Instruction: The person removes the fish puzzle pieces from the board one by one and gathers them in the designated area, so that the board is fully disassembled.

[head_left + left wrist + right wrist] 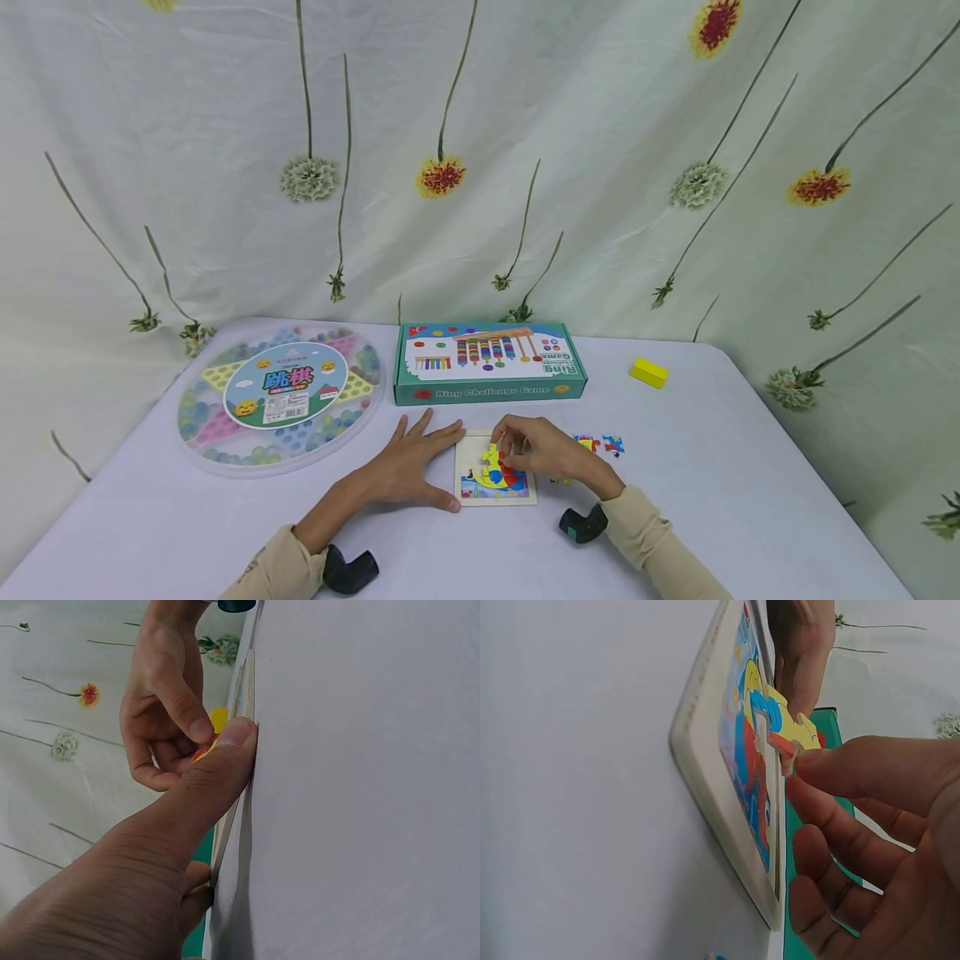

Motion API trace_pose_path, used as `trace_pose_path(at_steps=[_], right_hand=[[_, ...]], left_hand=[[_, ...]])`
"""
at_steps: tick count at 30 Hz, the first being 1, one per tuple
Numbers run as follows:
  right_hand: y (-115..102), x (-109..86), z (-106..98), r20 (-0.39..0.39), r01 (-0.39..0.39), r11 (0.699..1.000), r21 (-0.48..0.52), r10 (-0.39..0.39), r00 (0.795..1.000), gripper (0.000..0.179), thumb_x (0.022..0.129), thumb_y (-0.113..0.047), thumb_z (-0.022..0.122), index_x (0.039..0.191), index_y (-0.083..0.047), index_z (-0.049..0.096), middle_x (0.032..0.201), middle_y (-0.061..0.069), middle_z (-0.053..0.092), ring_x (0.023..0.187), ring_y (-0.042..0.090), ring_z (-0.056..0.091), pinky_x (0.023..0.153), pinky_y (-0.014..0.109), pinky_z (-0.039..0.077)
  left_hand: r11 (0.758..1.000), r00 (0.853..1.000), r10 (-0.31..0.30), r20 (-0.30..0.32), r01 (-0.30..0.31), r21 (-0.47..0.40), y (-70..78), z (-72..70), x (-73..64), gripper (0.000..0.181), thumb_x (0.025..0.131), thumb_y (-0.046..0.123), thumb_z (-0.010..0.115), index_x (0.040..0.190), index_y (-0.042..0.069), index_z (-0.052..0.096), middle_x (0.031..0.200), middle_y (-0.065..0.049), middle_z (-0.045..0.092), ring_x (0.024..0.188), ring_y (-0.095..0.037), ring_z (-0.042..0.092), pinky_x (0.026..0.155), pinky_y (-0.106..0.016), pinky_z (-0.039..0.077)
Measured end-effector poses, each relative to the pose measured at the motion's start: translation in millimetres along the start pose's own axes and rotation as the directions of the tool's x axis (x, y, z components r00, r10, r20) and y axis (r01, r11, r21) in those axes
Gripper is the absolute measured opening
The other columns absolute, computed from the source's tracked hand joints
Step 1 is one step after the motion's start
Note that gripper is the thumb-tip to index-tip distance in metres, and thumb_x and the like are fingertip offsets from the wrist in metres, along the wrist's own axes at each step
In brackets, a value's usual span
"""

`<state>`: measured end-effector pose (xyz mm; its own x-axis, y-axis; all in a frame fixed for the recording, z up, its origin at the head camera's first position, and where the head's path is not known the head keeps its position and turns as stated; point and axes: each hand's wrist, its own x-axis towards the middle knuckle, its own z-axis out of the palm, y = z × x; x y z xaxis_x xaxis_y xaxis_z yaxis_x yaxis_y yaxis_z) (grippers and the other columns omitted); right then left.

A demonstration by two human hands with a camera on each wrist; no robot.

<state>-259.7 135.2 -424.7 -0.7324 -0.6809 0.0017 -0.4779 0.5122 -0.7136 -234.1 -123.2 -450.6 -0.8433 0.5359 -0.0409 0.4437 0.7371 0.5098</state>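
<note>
A small wooden jigsaw tray (467, 458) lies on the white table, its lower part filled with colourful pieces. My left hand (408, 467) is spread at its left side, fingers straight, thumb at the near left corner. In the left wrist view the left thumb (217, 761) lies along the tray's edge. Over the tray, my right hand (543, 450) pinches a puzzle piece between thumb and index finger. That puzzle piece (783, 744) shows a red side in the right wrist view, tilted above a gap beside yellow pieces (799, 729). The other right fingers are loosely curled.
Loose puzzle pieces (613, 444) lie right of the tray, partly behind the right hand. A green Ring Challenge Game box (491, 392) stands behind it. A round Chinese checkers case (225, 458) is at the left, a yellow block (648, 372) at the back right.
</note>
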Motion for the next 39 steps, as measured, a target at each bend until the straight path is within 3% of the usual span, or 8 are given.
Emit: trace_pose_path(at_steps=[12, 33, 39], right_hand=[[1, 1.6, 1, -0.021, 0.004, 1.0, 0.027, -0.004, 1.0, 0.021, 0.087, -0.006, 0.069, 0.107, -0.01, 0.061, 0.082, -0.005, 0.059, 0.076, 0.012, 0.054, 0.068, 0.019, 0.047], [9, 1.4, -3, -0.04, 0.022, 0.995, 0.1, -0.018, 0.999, 0.02, 0.088, -0.009, 0.069, 0.107, -0.008, 0.063, 0.082, -0.003, 0.06, 0.076, 0.01, 0.056, 0.075, 0.019, 0.05], [11, -4.5, -8, -0.044, -0.004, 0.993, 0.118, 0.009, 0.999, 0.021, 0.088, -0.007, 0.067, 0.109, -0.008, 0.063, 0.085, -0.001, 0.06, 0.08, 0.013, 0.057, 0.077, 0.019, 0.051]], left_hand=[[1.0, 1.0, 0.003, -0.006, -0.003, 0.002, 0.6, 0.2, -0.4, 0.101, 0.066, 0.064, 0.076, 0.148, 0.019, 0.039, 0.156, 0.002, 0.031, 0.146, -0.04, 0.0, 0.111, -0.064, -0.01], [1.0, 1.0, 0.012, -0.009, -0.012, 0.01, -1.0, 0.9, 0.6, 0.103, 0.065, 0.065, 0.076, 0.148, 0.019, 0.038, 0.156, 0.002, 0.031, 0.146, -0.04, 0.0, 0.111, -0.064, -0.009], [1.0, 1.0, 0.012, -0.012, -0.012, 0.019, -0.8, 0.7, 0.2, 0.103, 0.065, 0.066, 0.075, 0.148, 0.019, 0.038, 0.156, 0.002, 0.031, 0.146, -0.04, 0.001, 0.111, -0.065, -0.009]])
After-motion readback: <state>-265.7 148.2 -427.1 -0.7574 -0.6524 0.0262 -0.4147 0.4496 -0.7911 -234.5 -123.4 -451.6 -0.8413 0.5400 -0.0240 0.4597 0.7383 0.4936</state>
